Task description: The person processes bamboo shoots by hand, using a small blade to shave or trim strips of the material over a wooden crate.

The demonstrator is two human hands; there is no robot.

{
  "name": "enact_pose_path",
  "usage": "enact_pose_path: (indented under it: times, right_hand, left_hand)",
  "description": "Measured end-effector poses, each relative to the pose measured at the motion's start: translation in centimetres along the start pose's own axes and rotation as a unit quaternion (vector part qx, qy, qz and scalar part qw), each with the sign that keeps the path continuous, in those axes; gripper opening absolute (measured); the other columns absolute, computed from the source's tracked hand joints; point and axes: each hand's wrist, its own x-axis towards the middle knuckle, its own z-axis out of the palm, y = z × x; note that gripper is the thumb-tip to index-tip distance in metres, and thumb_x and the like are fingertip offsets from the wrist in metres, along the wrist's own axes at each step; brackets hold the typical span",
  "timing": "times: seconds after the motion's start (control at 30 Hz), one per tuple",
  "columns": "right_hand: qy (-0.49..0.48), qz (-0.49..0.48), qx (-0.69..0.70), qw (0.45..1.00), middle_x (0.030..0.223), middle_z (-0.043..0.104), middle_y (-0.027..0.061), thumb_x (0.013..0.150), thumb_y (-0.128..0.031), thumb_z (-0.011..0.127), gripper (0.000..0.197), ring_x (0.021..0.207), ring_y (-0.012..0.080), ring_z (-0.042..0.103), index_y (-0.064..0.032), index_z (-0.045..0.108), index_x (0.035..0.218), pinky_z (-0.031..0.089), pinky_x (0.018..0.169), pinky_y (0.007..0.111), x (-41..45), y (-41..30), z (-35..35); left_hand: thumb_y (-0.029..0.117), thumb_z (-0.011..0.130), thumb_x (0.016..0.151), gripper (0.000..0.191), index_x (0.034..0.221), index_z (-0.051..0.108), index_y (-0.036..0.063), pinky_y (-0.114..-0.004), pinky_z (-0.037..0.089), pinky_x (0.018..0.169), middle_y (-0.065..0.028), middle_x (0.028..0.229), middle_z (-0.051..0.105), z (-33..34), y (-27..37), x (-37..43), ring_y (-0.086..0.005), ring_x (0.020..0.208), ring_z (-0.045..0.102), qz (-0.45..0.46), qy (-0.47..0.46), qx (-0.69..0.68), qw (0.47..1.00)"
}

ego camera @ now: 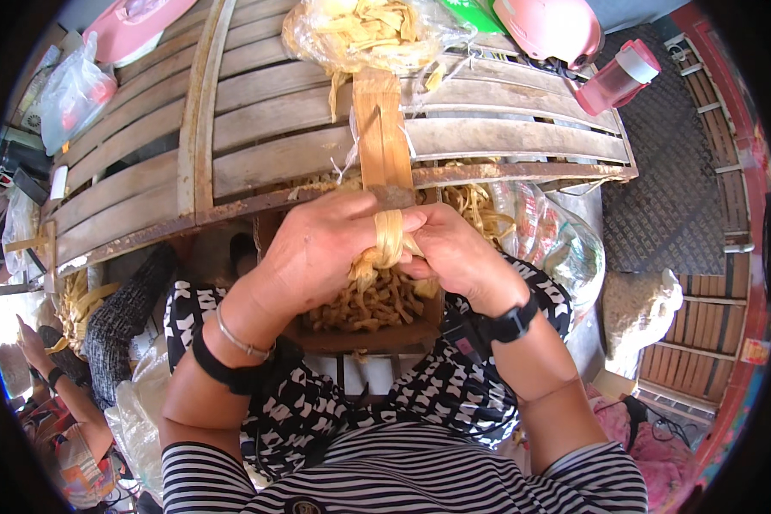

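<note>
A pale yellow, pliable strip [389, 234], perhaps of dried food, is looped around the fingers of my left hand [321, 247]. My right hand [456, 250] pinches the strip from the other side, its fingertips touching those of the left. The fingers hide part of the loop. Beneath both hands, a cardboard box [372, 340] between my knees holds many small knotted pieces [366, 302] of similar colour. Just beyond the hands, a wooden board [379, 135] juts out over the edge of a slatted table.
On the slatted table [283, 144] lie a plastic bag of yellow strips [372, 29], a pink helmet [552, 29] and a pink bottle [620, 77]. A woven sack [552, 238] stands at the right. Another person's hand [32, 347] shows at the lower left.
</note>
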Motion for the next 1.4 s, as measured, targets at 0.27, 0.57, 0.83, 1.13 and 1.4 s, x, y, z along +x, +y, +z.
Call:
enact_pose_path:
  times: [0.27, 0.57, 0.83, 1.13, 1.4]
  right_hand:
    - [0.091, -0.178, 0.187, 0.962, 0.085, 0.069, 0.0025, 0.094, -0.010, 0.065, 0.013, 0.065, 0.0071, 0.059, -0.0001, 0.067, 0.101, 0.039, 0.047, 0.018, 0.7, 2.0, 1.4]
    - [0.168, -0.309, -0.526, 0.774, 0.071, 0.064, 0.0096, 0.098, -0.034, 0.057, 0.034, 0.059, 0.0214, 0.062, -0.0006, 0.064, 0.091, 0.050, 0.056, 0.034, 0.1, 2.3, 1.2]
    - [-0.050, -0.010, 0.038, 0.998, 0.054, 0.035, -0.0055, 0.103, -0.049, 0.042, 0.054, 0.046, 0.0056, 0.026, -0.0033, 0.060, 0.082, 0.020, 0.045, 0.023, -1.6, 0.8, 0.9]
    - [0.007, -0.026, 0.024, 0.999, 0.064, 0.050, -0.0048, 0.097, -0.039, 0.061, 0.038, 0.055, 0.0038, 0.037, -0.0030, 0.067, 0.087, 0.030, 0.049, 0.021, -1.1, 0.2, 1.7]
    - [0.260, -0.267, -0.211, 0.904, 0.066, 0.060, -0.0022, 0.088, -0.013, 0.073, 0.012, 0.059, 0.0028, 0.049, -0.0049, 0.066, 0.092, 0.039, 0.051, 0.021, 1.9, 0.6, -1.7]
  left_hand:
    - [0.017, 0.072, 0.074, 0.011, 0.082, 0.068, 0.0094, -0.039, 0.051, 0.071, -0.0083, 0.091, 0.066, 1.0, -0.9, 0.7, -0.0299, 0.080, 0.064, 0.146, 0.241, 0.235, 0.930]
    - [0.005, 0.066, 0.077, 0.009, 0.085, 0.066, -0.0002, -0.041, 0.049, 0.088, -0.0159, 0.109, 0.068, 1.0, -1.7, -0.5, -0.0330, 0.101, 0.065, 0.053, 0.077, 0.161, 0.983]
    - [0.012, 0.063, 0.093, 0.020, 0.092, 0.067, -0.0077, -0.034, 0.050, 0.091, -0.0164, 0.111, 0.067, -2.5, 0.1, -0.5, -0.0215, 0.101, 0.063, -0.066, 0.208, -0.296, 0.930]
    - [0.004, 0.073, 0.085, 0.017, 0.098, 0.064, -0.0003, -0.022, 0.048, 0.065, -0.0028, 0.082, 0.064, -0.2, 0.4, -0.8, -0.0094, 0.072, 0.058, -0.244, 0.139, -0.416, 0.865]
    - [0.015, 0.067, 0.092, 0.020, 0.104, 0.067, -0.0008, -0.023, 0.047, 0.059, -0.0047, 0.082, 0.064, 0.4, -1.0, 1.7, -0.0102, 0.065, 0.058, -0.274, 0.218, -0.276, 0.895]
